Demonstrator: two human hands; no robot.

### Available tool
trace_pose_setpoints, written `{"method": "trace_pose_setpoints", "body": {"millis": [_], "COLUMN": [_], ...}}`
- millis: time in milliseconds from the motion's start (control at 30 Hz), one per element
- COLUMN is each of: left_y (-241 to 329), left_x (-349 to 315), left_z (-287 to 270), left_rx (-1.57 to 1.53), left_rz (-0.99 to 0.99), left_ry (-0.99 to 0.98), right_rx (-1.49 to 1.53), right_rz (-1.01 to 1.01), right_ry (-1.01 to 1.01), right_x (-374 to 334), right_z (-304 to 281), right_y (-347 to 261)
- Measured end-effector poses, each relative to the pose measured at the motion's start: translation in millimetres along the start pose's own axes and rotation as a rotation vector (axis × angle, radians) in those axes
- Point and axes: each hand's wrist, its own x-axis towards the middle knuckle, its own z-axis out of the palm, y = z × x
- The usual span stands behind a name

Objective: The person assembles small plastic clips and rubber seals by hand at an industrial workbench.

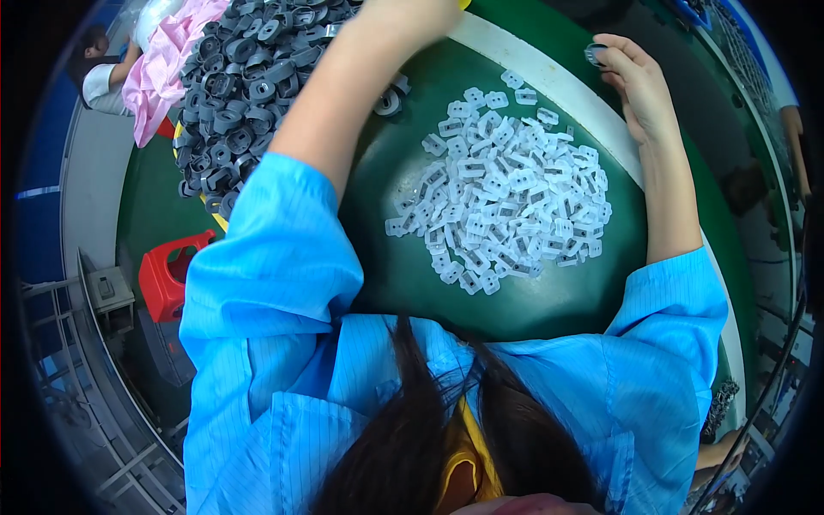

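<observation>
My right hand [639, 94] is raised at the upper right, thumb and fingers pinched on a small dark grey plastic part [594, 55] with a paler middle. At the top edge, my left hand [412, 15] is blurred and partly cut off, so its fingers do not show. A bit of something yellow [464, 3] appears beside it. Between my arms, a heap of small translucent white plastic pieces [506, 184] with slots and holes lies on the green table [403, 296]. Left of my left forearm rises a large heap of dark grey plastic parts [245, 94], several of them ring-shaped.
A white curved strip [549, 73] runs past the table, with a green surface beyond it. At the left are a red plastic stool [163, 279], pink cloth [167, 64] and another person [105, 81]. Another person's hand [725, 451] shows at the lower right.
</observation>
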Motion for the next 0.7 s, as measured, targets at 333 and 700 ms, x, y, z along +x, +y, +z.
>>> {"method": "trace_pose_setpoints", "body": {"millis": [333, 700], "left_y": [-37.4, 29.0], "left_x": [6.1, -28.2], "left_z": [-3.4, 3.4], "left_rx": [0.197, -0.464], "left_rz": [0.029, -0.041], "left_ry": [-0.166, 0.119], "right_rx": [-0.679, -0.795], "right_rz": [-0.412, -0.377], "right_ry": [0.283, -0.101], "right_x": [5.4, -46.4], "right_z": [-13.8, 50.4], "right_y": [9.6, -36.8]}}
